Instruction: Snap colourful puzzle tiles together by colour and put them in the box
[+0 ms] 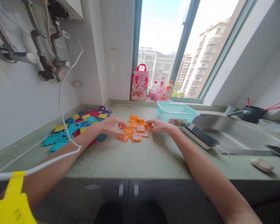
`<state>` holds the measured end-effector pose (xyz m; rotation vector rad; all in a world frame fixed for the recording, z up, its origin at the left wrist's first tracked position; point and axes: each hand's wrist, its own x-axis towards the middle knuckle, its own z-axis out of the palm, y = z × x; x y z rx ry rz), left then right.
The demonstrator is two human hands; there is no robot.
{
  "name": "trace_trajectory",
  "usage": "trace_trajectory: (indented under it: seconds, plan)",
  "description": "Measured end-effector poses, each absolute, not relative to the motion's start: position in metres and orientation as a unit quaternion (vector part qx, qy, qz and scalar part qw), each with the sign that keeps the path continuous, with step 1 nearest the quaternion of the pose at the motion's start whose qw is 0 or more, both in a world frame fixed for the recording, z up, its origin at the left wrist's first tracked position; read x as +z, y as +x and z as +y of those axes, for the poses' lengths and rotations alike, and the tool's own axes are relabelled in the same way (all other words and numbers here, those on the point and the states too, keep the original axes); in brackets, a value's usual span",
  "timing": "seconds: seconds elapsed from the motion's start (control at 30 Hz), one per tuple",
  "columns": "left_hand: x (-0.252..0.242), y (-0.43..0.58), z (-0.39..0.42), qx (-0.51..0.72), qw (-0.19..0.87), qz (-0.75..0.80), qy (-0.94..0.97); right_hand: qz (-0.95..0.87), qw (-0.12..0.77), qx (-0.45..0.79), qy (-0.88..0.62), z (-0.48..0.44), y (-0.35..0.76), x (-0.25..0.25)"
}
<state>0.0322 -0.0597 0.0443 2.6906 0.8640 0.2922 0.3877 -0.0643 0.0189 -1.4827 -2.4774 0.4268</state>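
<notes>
Orange notched puzzle pieces (133, 127) lie in a loose heap on the counter; some carry white printed squares. At the heap's left edge is my left hand (112, 125), its thumb and fingers apart and curved around the nearest pieces. On the opposite side my right hand (160, 125) reaches in with fingers stretched out, their tips at the orange pieces on the edge. Neither hand visibly lifts anything. A pile of mixed puzzle pieces (72, 128) in blue, red, yellow and purple spreads beside my left forearm, which partly hides it.
Behind my right hand stands a light teal plastic bin (177, 112). A phone (202, 135) rests on a white box beside the steel sink (238, 137). A white cable (60, 90) hangs across my left forearm. Bottles (161, 90) and a pink bag (140, 85) stand by the window.
</notes>
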Motion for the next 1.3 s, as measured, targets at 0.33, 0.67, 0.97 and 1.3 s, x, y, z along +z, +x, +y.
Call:
trace_trajectory:
  seconds: [0.33,0.67,0.97,1.3]
  plan:
    - [0.045,0.030,-0.060,0.038,0.185,0.353,0.916,-0.836,0.096,0.125,-0.526,-0.066,0.391,0.025]
    - [0.047,0.015,-0.048,0.033,0.203,0.388,0.898,-0.812,0.168,-0.020,-0.559,-0.075,0.382,0.031]
    - [0.044,0.017,-0.047,0.020,0.266,0.392,0.881,-0.883,0.239,0.024,-0.403,-0.089,0.352,0.027]
    - [0.039,0.025,-0.052,0.018,0.300,0.346,0.889,-0.891,0.188,0.054,-0.410,-0.084,0.357,0.022]
